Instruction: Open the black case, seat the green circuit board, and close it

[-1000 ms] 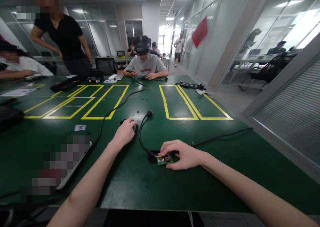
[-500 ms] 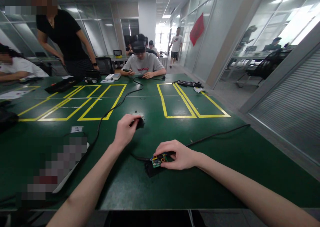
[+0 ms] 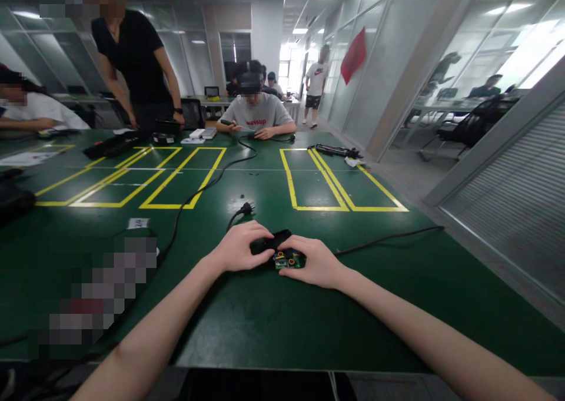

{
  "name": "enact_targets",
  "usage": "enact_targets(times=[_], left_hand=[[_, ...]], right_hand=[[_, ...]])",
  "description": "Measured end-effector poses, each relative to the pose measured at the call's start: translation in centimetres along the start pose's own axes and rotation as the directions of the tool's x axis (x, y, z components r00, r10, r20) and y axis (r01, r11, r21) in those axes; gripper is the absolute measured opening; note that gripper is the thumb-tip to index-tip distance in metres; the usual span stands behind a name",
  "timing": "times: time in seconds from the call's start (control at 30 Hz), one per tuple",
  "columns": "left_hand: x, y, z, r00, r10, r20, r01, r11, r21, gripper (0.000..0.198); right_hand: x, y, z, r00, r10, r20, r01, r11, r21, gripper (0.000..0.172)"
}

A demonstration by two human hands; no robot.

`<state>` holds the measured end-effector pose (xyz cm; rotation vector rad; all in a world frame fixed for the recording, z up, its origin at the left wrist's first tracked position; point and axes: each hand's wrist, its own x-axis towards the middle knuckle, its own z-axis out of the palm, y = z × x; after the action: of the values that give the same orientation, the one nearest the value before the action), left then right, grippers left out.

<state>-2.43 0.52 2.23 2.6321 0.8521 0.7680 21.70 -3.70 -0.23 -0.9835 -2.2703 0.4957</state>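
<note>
Near the middle of the frame, the right hand (image 3: 312,261) grips a small green circuit board (image 3: 290,260), fingers over its upper edge and thumb at its lower edge. The black case (image 3: 281,237) sits just behind the board, partly hidden by the hands. The left hand (image 3: 243,247) is curled at the left end of these parts, its fingertips close to the case; whether it grips anything, I cannot tell. Above it, a black plug (image 3: 247,208) lies on the green table (image 3: 229,330), its cord dropping behind that hand. A dark cable (image 3: 391,239) runs toward the right. The step in hand looks like lining up board and case; the next move seems to call for a steady right hold and careful left fingertips, with the wires kept unpinched.
</note>
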Motion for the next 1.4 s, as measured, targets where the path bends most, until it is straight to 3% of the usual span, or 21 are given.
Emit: enact_targets(times=[0.13,0.33,0.6,0.77,0.9,1.03,1.23,1.4], left_hand=[[-0.1,0.2,0.2,0.999,-0.033,0.038,0.034,0.999,-0.016,0.031],[0.0,0.0,0.8,0.993,-0.061,0.1,0.057,0.997,0.044,0.036],[0.3,0.2,1.4,0.981,-0.114,0.158,0.093,0.986,0.138,0.073],[0.6,-0.1,1.7,0.975,-0.147,0.165,0.124,0.982,0.14,0.085],[0.6,-0.4,2.2,0.986,-0.126,0.112,0.111,0.985,0.129,0.074],[0.5,-0.7,2.4,0.998,-0.048,0.027,0.046,0.995,0.085,0.049],[0.4,-1.4,2.4,0.997,-0.057,-0.058,0.06,0.997,0.043,0.014],[0.4,-1.9,2.7,0.993,-0.112,-0.034,0.114,0.99,0.084,0.015]], right_hand=[[0.1,-0.1,-0.9,0.998,-0.039,-0.057,0.047,0.988,0.147,0.022],[0.4,0.9,-1.2,0.973,0.15,-0.174,-0.106,0.965,0.238,0.016],[1.0,2.5,-0.1,0.974,0.105,-0.202,-0.096,0.994,0.056,0.012],[1.3,2.9,0.0,0.982,-0.009,-0.19,-0.001,0.998,-0.055,0.006],[1.2,2.8,-0.3,0.976,-0.079,-0.201,0.054,0.99,-0.127,0.02],[1.0,2.6,-0.4,0.98,-0.122,-0.16,0.099,0.984,-0.148,0.037],[1.0,2.7,-0.1,0.988,-0.037,-0.151,0.017,0.992,-0.128,0.026],[1.0,3.0,0.0,0.986,-0.02,-0.163,0.002,0.994,-0.114,0.025]])
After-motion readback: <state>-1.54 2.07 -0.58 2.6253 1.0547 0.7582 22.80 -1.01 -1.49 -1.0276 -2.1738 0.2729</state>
